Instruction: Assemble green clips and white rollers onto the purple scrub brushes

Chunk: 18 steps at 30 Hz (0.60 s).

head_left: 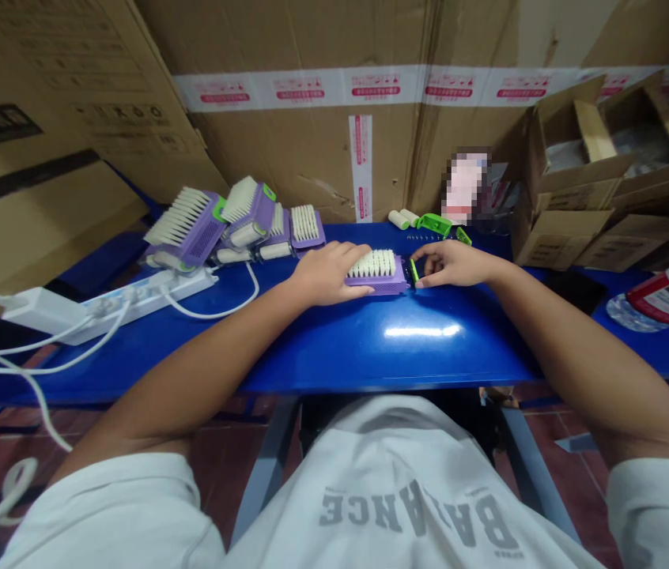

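Observation:
On the blue table lies a purple brush head with cream bristles point(377, 270), its bristles facing up. My left hand point(333, 274) is closed around its left end, thumb along the front edge and fingers over the bristles. My right hand point(447, 264) pinches a small green and black end piece point(413, 273) close to the brush head's right end. I cannot tell whether the two parts touch. Behind my right hand are a bright green part point(434, 225), a smaller green piece point(463, 235), cream rollers point(398, 220) and a row of tiny screws or pins point(423, 238).
Several purple brush heads point(198, 237) are piled at the back left. A white power strip point(133, 304) with cables lies before them. Open cardboard boxes point(572, 190) and a plastic bottle point(667, 296) stand at the right. Large cardboard point(287, 150) walls the back.

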{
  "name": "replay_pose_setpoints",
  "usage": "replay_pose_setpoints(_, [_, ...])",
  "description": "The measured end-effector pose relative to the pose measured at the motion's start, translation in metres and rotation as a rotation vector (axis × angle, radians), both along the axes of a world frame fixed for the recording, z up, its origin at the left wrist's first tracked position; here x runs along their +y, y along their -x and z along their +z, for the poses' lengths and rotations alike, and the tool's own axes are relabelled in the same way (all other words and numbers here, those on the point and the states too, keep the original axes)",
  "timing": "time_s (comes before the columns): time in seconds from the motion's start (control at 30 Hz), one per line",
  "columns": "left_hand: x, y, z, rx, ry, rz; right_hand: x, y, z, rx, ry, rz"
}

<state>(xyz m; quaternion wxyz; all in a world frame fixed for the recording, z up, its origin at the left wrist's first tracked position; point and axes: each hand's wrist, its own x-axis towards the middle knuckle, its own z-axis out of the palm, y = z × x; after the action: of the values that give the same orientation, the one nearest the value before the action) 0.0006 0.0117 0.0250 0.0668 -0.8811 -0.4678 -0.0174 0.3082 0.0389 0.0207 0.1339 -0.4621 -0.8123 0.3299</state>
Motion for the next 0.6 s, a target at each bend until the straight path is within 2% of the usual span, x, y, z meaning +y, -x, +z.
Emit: replay_pose_setpoints(0.6, [0.0019, 0.001, -0.0018, -0.003, 0.004, -0.002, -0.0011, 0.0016, 0.0012, -0.005, 0.005, 0.008])
